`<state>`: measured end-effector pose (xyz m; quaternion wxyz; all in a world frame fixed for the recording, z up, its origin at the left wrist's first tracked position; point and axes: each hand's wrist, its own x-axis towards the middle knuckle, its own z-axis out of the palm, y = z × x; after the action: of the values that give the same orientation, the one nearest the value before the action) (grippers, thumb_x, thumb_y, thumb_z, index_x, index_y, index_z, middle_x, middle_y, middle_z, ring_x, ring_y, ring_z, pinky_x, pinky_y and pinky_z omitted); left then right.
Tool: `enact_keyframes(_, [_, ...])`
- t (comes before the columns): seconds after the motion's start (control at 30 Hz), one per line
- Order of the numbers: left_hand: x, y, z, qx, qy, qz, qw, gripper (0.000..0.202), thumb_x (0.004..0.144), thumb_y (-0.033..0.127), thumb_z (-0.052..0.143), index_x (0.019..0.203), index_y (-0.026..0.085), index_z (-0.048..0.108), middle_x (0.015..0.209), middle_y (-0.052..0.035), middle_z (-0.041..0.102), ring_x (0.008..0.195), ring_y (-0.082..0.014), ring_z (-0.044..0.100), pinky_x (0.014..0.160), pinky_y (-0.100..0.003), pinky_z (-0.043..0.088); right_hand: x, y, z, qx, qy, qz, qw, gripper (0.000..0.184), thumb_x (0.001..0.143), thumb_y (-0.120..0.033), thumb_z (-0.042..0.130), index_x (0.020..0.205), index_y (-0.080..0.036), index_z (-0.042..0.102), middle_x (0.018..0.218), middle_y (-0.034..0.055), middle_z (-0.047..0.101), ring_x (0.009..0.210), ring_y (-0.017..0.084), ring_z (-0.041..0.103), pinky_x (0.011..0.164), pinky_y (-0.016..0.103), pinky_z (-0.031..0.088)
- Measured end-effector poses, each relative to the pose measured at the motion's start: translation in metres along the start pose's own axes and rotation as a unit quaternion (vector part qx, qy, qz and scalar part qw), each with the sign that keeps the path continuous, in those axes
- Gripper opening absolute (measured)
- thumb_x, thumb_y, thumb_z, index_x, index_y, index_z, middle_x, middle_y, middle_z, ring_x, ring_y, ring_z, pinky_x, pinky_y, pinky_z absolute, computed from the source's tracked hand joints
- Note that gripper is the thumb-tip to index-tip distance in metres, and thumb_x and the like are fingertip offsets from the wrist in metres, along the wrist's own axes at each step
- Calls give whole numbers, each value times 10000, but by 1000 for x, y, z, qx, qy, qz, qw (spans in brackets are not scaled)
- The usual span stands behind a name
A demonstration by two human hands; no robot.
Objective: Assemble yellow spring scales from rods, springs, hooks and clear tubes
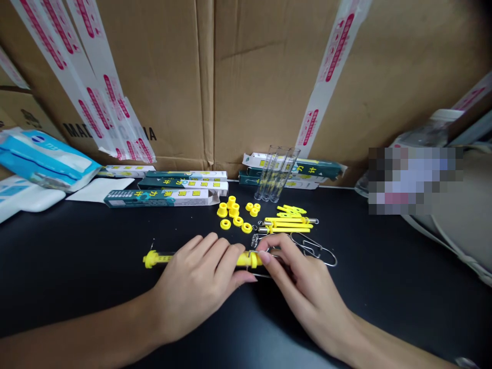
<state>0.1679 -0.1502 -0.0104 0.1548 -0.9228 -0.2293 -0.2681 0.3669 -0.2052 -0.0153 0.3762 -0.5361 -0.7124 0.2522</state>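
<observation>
My left hand (196, 287) lies over a yellow plastic tube (246, 260), its fingers wrapped across the middle and hiding much of it. The tube lies level on the table, with a flanged yellow end (151, 259) and a thin wire tip poking out to the left. My right hand (303, 292) pinches a thin metal wire (261, 275) at the tube's right end, with thumb and fingertip close together. Just beyond that hand lie large bent wire hooks (313, 251). The wire's exact path through my fingers is hidden.
Yellow rings and caps (232, 215), yellow rods with metal ends (288, 225) and transparent tubes (274, 174) sit on the black tabletop (77, 256). Printed boxes (161, 198) stand behind them, a blue-white packet (46, 159) lies left, and taped cardboard cartons (269, 77) form the back.
</observation>
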Motion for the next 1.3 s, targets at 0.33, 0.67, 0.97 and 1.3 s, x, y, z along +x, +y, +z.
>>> enact_keyframes(0.33, [-3,1,-1,6,6,27,1000,349,1045,405,477,905,137,651,618,20,607,535,-177,588,496,-340,401,6,-6,1,166,-8,104,981,294,979,-419,547,988,-227,769,871,36,759,837,225,689,791,332,521])
enact_keyframes(0.67, [-2,3,-7,53,4,53,997,305,1054,328,469,936,113,650,625,2,638,514,-193,589,458,-352,364,3,-8,2,133,-19,126,983,339,984,-452,528,1006,-219,774,707,16,692,811,235,672,795,354,513])
enact_keyframes(0.97, [-2,2,-8,72,12,82,994,267,1043,287,514,1039,51,637,711,-32,722,547,-193,625,484,-359,405,4,-9,-3,73,-51,125,988,391,1002,-428,460,786,-197,690,668,-5,593,606,152,473,592,285,363])
enact_keyframes(1.3, [-3,1,-8,59,32,119,991,253,1007,280,593,1038,38,660,738,-32,745,532,-177,622,471,-346,400,10,-7,-6,162,-114,213,957,381,960,-490,505,738,-200,611,477,-98,250,385,92,217,413,268,173])
